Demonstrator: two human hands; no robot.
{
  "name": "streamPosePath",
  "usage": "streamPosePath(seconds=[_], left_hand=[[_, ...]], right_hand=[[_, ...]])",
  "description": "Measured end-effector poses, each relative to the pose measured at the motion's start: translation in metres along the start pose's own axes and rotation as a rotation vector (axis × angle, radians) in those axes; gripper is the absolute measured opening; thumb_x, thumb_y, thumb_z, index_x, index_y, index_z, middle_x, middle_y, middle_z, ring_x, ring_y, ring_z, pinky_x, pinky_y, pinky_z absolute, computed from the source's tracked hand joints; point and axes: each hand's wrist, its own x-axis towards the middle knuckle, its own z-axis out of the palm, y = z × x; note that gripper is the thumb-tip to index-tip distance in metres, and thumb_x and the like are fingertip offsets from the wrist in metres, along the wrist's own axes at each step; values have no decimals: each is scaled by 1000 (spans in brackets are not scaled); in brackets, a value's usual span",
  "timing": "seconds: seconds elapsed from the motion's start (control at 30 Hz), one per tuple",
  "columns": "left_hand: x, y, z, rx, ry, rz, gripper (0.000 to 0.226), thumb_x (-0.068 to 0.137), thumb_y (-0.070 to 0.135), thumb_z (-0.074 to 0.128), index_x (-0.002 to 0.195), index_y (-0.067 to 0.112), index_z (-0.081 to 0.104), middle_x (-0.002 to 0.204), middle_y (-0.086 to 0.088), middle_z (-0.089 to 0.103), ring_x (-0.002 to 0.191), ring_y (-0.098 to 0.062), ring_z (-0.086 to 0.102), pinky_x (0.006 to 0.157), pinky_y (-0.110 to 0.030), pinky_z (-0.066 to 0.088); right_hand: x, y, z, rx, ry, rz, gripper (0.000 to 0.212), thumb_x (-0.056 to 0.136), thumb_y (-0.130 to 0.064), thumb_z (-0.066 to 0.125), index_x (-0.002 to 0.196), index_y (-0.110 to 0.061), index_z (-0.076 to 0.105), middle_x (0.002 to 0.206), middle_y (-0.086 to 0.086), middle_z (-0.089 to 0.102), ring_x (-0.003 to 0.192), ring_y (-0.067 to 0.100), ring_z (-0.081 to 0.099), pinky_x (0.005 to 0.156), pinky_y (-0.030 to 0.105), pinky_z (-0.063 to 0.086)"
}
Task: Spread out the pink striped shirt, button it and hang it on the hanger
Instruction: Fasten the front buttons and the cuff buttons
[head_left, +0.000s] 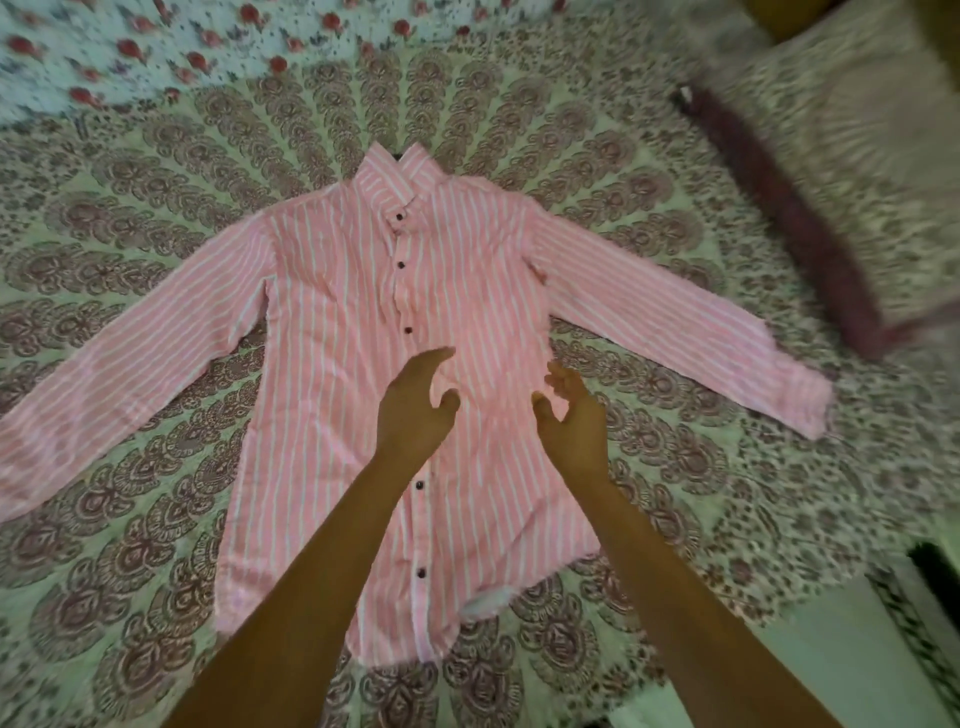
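The pink striped shirt (332, 322) lies flat on the bed, front up, collar pointing away from me and both sleeves stretched out to the sides. Dark buttons run down its closed front. A small dark tip shows just behind the collar (399, 156); what it belongs to I cannot tell. My left hand (415, 405) hovers over the middle of the shirt front, fingers relaxed and holding nothing. My right hand (569, 415) hangs beside it over the shirt's right half, fingers loosely curved and empty.
A patterned bedsheet (649, 218) covers the bed. A floral cloth (156, 52) lies along the far edge. A pillow (852, 171) with a dark border sits at the right. The bed's near right corner (841, 623) drops off toward a dark object.
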Motion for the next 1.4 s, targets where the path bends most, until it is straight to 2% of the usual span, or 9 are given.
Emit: streamPosePath(seconds=[0.3, 0.47, 0.57, 0.73, 0.97, 1.07, 1.2, 1.3, 1.4], left_hand=[[-11, 100, 102, 63, -104, 95, 46, 86, 14, 61, 130, 14, 49, 135, -6, 51, 126, -23, 46, 104, -32, 35], [-8, 157, 174, 123, -165, 58, 51, 82, 20, 60, 132, 15, 48, 136, -7, 52, 123, -25, 50, 98, -29, 37], [-6, 181, 218, 117, -204, 68, 49, 84, 9, 61, 131, 14, 49, 135, -7, 52, 125, -23, 48, 100, -29, 36], [-7, 193, 274, 134, -240, 59, 47, 84, 11, 62, 130, 14, 51, 134, -6, 53, 117, -26, 55, 98, -27, 36], [6, 177, 330, 136, -305, 14, 41, 86, 13, 60, 127, 12, 53, 132, -6, 55, 119, -20, 52, 99, -21, 31], [13, 163, 344, 118, -330, -24, 47, 80, 30, 53, 126, 17, 56, 131, -5, 56, 114, -21, 57, 102, -31, 40], [23, 149, 359, 76, -333, -21, 39, 86, 14, 60, 124, 15, 55, 131, -6, 55, 117, -22, 54, 98, -40, 46], [27, 141, 366, 15, -332, -54, 37, 86, 10, 61, 122, 17, 57, 129, -6, 56, 115, -24, 55, 90, -49, 50], [28, 141, 368, -65, -324, -112, 30, 86, 11, 61, 116, 18, 60, 125, -4, 58, 112, -24, 57, 85, -50, 53]], right_hand=[[-2, 75, -126, -83, 141, 100, 42, 88, -9, 54, 130, -6, 49, 125, 14, 60, 108, 29, 60, 87, 34, 46], [15, 122, -199, -69, 140, 162, 42, 91, -10, 52, 132, -10, 47, 128, 9, 58, 100, 30, 62, 71, 21, 43], [33, 156, -241, -114, 151, 143, 41, 90, -13, 54, 130, -10, 50, 123, 9, 61, 107, 27, 61, 87, 29, 47], [68, 206, -274, -219, 171, 125, 40, 89, -15, 56, 128, -9, 52, 128, 7, 58, 107, 22, 60, 90, 20, 40], [115, 260, -261, -380, 189, 170, 50, 85, -16, 59, 132, -11, 45, 136, 7, 50, 123, 24, 48, 104, 39, 41], [131, 280, -256, -520, 156, 120, 57, 81, -12, 63, 135, -10, 42, 143, 11, 41, 134, 26, 36, 113, 41, 29], [150, 297, -259, -586, 162, 82, 42, 84, -11, 59, 125, -15, 52, 141, 8, 45, 132, 25, 38, 112, 42, 28], [156, 297, -264, -559, 266, 41, 24, 88, -16, 54, 111, -13, 61, 125, 6, 57, 119, 25, 49, 104, 37, 33], [155, 282, -267, -330, 254, 83, 22, 93, -22, 49, 108, -9, 58, 89, 11, 65, 81, 27, 61, 67, 31, 46]])
